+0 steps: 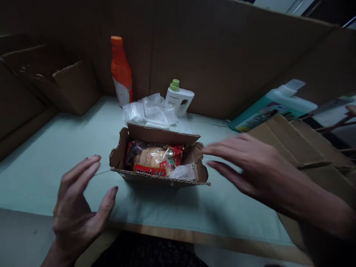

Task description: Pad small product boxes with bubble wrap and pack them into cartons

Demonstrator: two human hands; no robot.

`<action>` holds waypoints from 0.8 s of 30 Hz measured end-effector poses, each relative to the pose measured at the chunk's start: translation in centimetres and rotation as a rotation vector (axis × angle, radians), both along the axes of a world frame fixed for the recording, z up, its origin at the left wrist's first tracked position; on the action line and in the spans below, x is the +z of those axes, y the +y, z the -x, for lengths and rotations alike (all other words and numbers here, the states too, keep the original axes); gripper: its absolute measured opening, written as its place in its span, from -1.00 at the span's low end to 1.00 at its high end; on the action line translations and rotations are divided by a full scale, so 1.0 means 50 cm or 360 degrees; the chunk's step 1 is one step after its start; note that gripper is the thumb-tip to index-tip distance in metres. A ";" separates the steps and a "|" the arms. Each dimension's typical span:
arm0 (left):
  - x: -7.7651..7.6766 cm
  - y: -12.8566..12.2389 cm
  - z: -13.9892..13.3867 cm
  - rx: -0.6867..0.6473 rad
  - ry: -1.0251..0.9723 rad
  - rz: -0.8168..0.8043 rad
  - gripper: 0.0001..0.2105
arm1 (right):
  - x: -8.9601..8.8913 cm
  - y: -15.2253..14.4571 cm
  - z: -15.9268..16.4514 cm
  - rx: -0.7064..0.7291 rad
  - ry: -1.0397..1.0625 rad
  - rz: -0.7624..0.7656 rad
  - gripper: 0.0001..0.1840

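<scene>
In front of me an open cardboard box [164, 131] stands on the pale green cloth. Inside lies a red and clear plastic bag of round crackers [155, 157], with crumpled bubble wrap [183, 172] at its right end. My left hand [80, 207] hovers left of the box, fingers and thumb apart, holding nothing. On the other side my right hand [241, 163], slightly blurred, is at the box's right end with thumb and fingers apart. Its fingertips are close to the raised end flap [198, 157]; whether they touch it I cannot tell.
Behind the box lies loose bubble wrap [152, 111], beside a white bottle with a green cap [179, 98] and an orange bottle [121, 72]. A teal jug [272, 105] and folded cardboard [297, 141] are at right. Another carton [75, 87] stands back left; tall cardboard walls the back.
</scene>
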State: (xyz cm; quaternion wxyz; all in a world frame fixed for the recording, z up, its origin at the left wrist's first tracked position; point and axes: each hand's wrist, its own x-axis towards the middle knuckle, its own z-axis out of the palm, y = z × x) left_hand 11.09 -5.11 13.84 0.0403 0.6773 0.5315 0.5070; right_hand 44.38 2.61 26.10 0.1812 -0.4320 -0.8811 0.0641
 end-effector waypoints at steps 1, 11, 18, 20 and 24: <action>-0.018 0.000 0.008 0.0042 -0.0138 0.0090 -0.31 | -0.009 -0.023 -0.034 -0.0103 0.0078 -0.0070 -0.81; -0.146 0.076 -0.012 -0.0162 -0.0774 0.1122 -0.36 | -0.355 -0.088 0.051 -0.0555 0.0756 0.0637 -0.47; -0.110 0.128 -0.150 -0.0400 -0.0814 0.0777 -0.48 | -0.292 -0.061 -0.037 -0.0880 0.0728 0.0467 -0.62; -0.117 0.097 -0.175 -0.0463 -0.0709 0.0778 -0.55 | -0.303 -0.119 -0.071 -0.0987 0.0673 0.0409 -0.61; -0.140 0.027 -0.119 -0.0293 -0.0638 0.0975 -0.60 | -0.347 -0.227 -0.042 -0.0696 0.0853 0.0579 -0.62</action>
